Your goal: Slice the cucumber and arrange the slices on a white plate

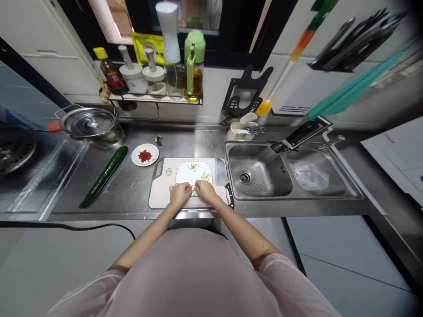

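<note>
My left hand [180, 193] and my right hand [205, 191] meet over the near edge of a white plate [183, 172]. The fingers of both are closed in a pinch beside a small fan of cucumber slices [194, 191]; whatever they grip is too small to make out. Two more pinwheels of cucumber slices lie on the plate, one at its far side [192, 166] and one at its right [206, 176]. Under the plate is a pale cutting board [158, 196], with loose cucumber slices [168, 171] at its left. A knife [220, 169] with a black handle rests along the board's right side.
Left of the board are a small dish [135, 156] of red pieces, a whole cucumber [105, 176], green scraps [159, 141] and a lidded pot [109, 136]. A double sink [259, 187] with a black faucet [294, 136] lies right. Bottles and jars stand on a rack [155, 98] behind.
</note>
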Action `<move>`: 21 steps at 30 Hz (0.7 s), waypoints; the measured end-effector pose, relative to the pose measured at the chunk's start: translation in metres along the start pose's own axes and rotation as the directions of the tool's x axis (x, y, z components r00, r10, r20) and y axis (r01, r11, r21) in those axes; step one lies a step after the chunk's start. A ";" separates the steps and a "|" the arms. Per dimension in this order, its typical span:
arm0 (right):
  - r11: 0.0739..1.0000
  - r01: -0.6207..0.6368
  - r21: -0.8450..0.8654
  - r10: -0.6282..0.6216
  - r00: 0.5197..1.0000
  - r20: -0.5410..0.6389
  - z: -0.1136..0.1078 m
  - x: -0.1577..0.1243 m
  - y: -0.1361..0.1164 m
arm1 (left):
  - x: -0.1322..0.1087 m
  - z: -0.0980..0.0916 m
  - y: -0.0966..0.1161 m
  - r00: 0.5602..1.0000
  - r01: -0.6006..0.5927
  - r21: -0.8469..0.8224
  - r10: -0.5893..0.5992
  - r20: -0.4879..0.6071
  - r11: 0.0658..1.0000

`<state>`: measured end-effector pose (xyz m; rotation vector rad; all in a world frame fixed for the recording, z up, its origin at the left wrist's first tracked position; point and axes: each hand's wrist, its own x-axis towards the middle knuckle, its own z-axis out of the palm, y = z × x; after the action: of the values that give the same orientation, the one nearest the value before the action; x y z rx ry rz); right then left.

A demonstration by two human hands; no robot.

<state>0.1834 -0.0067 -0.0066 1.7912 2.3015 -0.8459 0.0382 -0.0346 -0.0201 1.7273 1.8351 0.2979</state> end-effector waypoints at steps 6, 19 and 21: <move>0.996 0.001 -0.093 -0.002 1.000 -0.009 0.002 -0.002 -0.005 | 0.000 0.001 0.002 1.000 0.006 0.067 -0.005 -0.014 0.998; 0.985 -0.133 -0.113 0.126 0.990 -0.069 -0.005 -0.018 -0.001 | 0.006 -0.003 0.000 1.000 0.023 0.036 -0.022 -0.016 0.999; 0.982 -0.154 -0.107 0.149 0.987 -0.054 -0.004 -0.019 -0.001 | 0.007 -0.002 0.001 1.000 0.021 0.037 -0.020 -0.011 0.999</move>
<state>0.1890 -0.0211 0.0046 1.9269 2.1575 -0.6467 0.0381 -0.0274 -0.0198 1.7341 1.8756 0.2659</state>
